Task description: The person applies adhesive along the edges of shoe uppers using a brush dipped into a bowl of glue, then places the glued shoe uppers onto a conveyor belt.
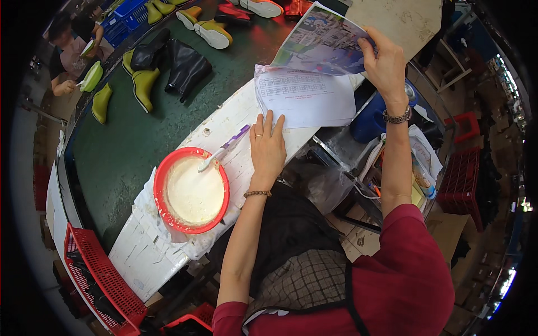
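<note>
My right hand [386, 68] pinches the edge of a printed photo sheet [322, 45] between thumb and fingers, lifting it up at an angle. Beneath it, a stack of white printed papers [314, 103] lies on the white board. My left hand [268, 147] rests flat with fingers extended, its fingertips at the papers' near-left edge. To its left stands a red bowl [158, 187] of creamy white paste [193, 196]. A white and purple toothbrush [227, 147] leans over the bowl's rim, its head end at the paste.
Yellow-green boots [143, 89] and black boots [188, 67] lie on the green conveyor belt [129, 151]. Across it, a person [75, 56] handles a green boot. A red basket [106, 280] stands at lower left. A blue container [367, 120] sits below the board.
</note>
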